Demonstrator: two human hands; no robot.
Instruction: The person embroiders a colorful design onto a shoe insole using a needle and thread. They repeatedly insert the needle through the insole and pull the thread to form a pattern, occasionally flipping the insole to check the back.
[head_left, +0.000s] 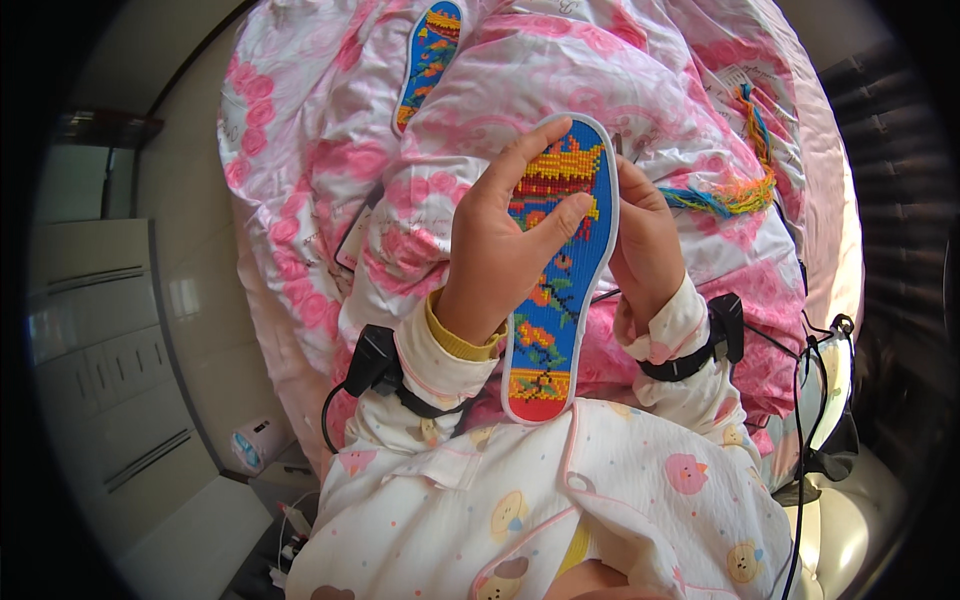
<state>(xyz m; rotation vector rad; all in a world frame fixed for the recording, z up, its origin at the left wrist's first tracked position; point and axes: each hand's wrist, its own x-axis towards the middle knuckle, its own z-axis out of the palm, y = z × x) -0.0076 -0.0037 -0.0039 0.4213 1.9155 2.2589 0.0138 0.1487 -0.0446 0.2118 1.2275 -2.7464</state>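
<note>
An embroidered cross-stitch insole (551, 300) with a white edge stands lengthwise before me, its red heel end near my lap. My left hand (510, 229) grips its upper part, fingers at the top edge and thumb over the stitched face. Close against the insole's right edge is my right hand (646, 232), its fingers bent and partly hidden behind the insole; a small dark metal tip shows just above them, and what it belongs to is unclear. A bundle of multicoloured embroidery floss (739, 196) lies on the quilt to the right. A second embroidered insole (431, 64) lies farther away.
A rumpled pink and white floral quilt (322, 161) covers the bed. A flat dark-edged object (356, 236) lies partly under its folds at the left. Black cables (814, 390) hang at the right edge, and black straps with devices circle both forearms.
</note>
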